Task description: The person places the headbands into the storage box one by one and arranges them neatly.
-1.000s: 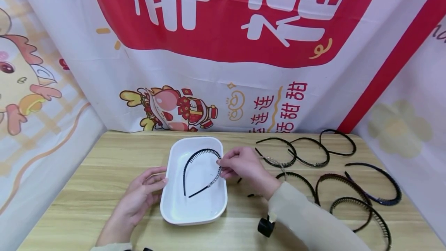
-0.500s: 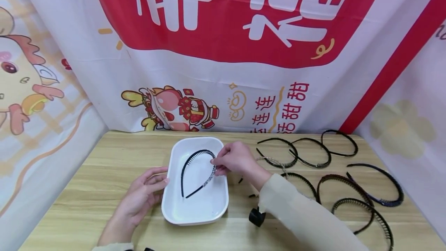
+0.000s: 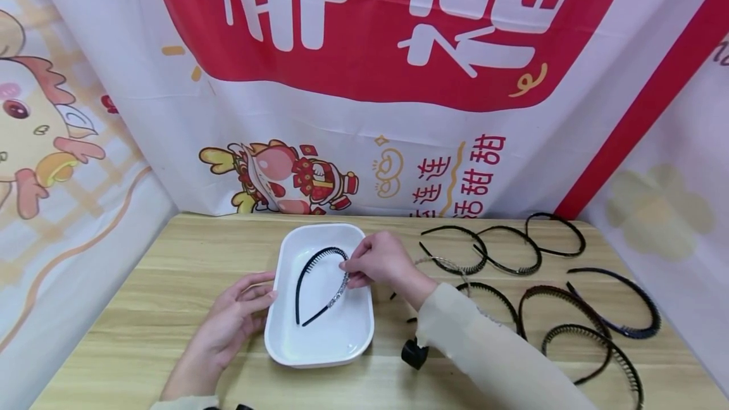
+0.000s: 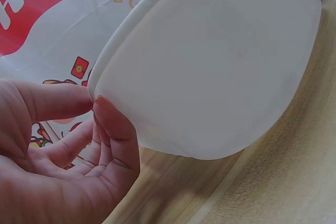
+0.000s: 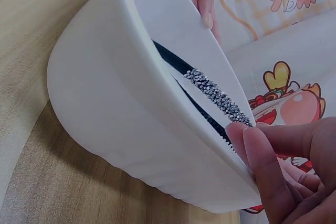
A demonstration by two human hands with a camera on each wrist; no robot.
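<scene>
the glittered black headband [image 5: 217, 95] is within the white basin [image 3: 319, 345], its long axis running near to far, tips toward the person; the right hand [image 3: 383, 264], nearer, pinches its right side, while the left hand [image 3: 238, 310] pinches the basin's left rim.

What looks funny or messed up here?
The red cartoon on the backdrop looks odd: it lies on its side, as if hung sideways. The headband in the right hand and the white tray look fine, and I see nothing spilled.
</scene>
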